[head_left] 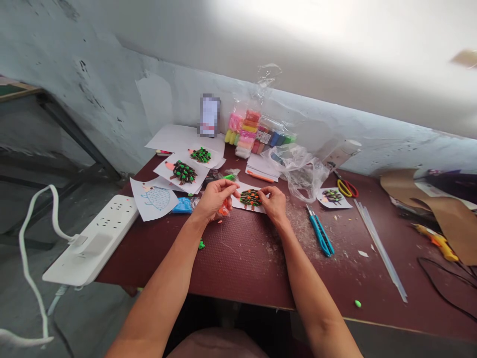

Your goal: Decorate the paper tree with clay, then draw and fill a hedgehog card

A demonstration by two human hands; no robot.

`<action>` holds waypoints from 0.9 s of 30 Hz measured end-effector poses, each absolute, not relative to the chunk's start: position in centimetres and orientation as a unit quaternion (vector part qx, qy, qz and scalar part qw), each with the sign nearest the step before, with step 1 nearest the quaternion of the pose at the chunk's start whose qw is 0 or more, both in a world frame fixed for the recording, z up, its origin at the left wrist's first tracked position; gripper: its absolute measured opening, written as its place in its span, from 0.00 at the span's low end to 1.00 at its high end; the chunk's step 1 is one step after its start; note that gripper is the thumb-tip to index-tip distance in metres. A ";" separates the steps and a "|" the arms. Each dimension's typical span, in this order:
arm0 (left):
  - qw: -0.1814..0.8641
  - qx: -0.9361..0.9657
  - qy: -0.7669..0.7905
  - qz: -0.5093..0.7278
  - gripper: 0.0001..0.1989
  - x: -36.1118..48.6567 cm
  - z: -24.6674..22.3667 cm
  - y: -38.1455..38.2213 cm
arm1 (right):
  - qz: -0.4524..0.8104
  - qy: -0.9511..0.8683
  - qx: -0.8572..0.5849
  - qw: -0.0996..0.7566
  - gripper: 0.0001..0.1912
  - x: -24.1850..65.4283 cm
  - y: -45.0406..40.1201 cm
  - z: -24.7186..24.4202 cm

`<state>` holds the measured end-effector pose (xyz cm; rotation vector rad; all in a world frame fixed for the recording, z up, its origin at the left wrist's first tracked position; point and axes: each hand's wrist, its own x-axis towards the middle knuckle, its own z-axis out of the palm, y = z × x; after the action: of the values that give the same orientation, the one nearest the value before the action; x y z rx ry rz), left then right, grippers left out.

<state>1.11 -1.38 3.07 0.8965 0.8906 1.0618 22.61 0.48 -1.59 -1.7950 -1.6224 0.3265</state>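
A white card carries a hedgehog [250, 198] of dark spines dotted with orange clay, lying on the table in front of me. My right hand [275, 203] is over the card's right side, its thumb and fingers pinched at the hedgehog; whatever is between them is hidden. Left of the card, my left hand [218, 198] is raised with thumb and forefinger pinched together, too small a spot to tell what they hold. An orange clay packet [224, 209] shows under the left fingers, partly covered. A bit of green clay [201, 244] lies by my left forearm.
Cards with green-dotted hedgehogs [183, 172] and a blue hedgehog drawing [154, 199] lie left, near a power strip [112, 223]. Clay packs [248, 134] stand behind. Rightward are a blue cutter [320, 232], scissors [347, 188], glue sticks [380, 251] and a glue gun [439, 243].
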 end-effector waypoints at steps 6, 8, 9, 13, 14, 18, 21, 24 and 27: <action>0.675 0.406 0.397 0.471 0.09 1.1 2.9 -1.4 | 0.124 -0.629 -0.685 0.346 0.10 22.8 0.5 -1.8; 0.676 0.404 0.399 0.470 0.09 1.1 3.0 -1.4 | 0.123 -0.630 -0.684 0.346 0.11 22.8 0.6 -1.9; 0.677 0.402 0.399 0.470 0.09 1.1 3.0 -1.4 | 0.123 -0.630 -0.684 0.346 0.11 22.8 0.6 -1.9; 0.678 0.396 0.402 0.471 0.07 1.1 3.2 -1.4 | 0.120 -0.627 -0.688 0.347 0.10 22.9 0.6 -1.8; 0.678 0.396 0.402 0.472 0.07 1.1 3.3 -1.4 | 0.118 -0.625 -0.689 0.348 0.10 22.9 0.6 -1.8; 0.677 0.398 0.402 0.471 0.08 1.1 3.2 -1.4 | 0.115 -0.621 -0.692 0.350 0.09 23.1 0.7 -1.8; 0.677 0.400 0.401 0.470 0.07 1.1 3.1 -1.4 | 0.117 -0.618 -0.694 0.351 0.09 23.1 0.9 -1.9; 0.678 0.401 0.398 0.470 0.07 1.1 3.1 -1.4 | 0.115 -0.614 -0.694 0.358 0.09 23.1 1.0 -2.0; 0.681 0.396 0.399 0.470 0.07 1.1 3.1 -1.4 | 0.118 -0.612 -0.695 0.358 0.09 23.1 1.0 -2.0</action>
<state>1.11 -1.38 3.13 0.8897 0.8945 1.0544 23.09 1.00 -2.00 -1.7933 -1.5798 0.3042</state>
